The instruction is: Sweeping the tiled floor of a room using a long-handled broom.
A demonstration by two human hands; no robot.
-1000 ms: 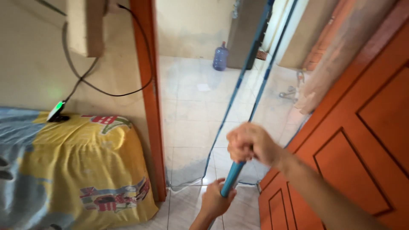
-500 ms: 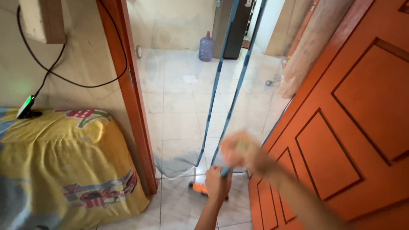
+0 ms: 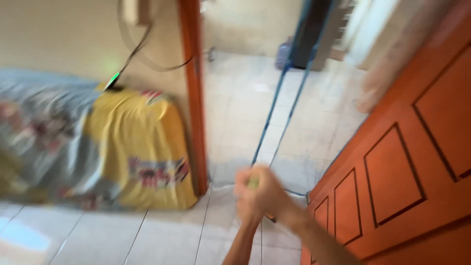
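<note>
Apparently both hands fisted, gripping handle

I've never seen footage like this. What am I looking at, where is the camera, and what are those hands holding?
There is no machine here. A person wears one camera on the head, looking down, so you see their own two bare hands. The picture is blurred because the head is moving. The right hand and the left hand are closed together, one above the other, around something with a greenish tip; the blur hides what it is. To the left lies a yellow patterned mattress cover beside the orange wooden door frame. On the right stands a panelled orange wooden door. Ahead, a sheer curtain with blue edge strips hangs over the pale tiled floor.
</note>
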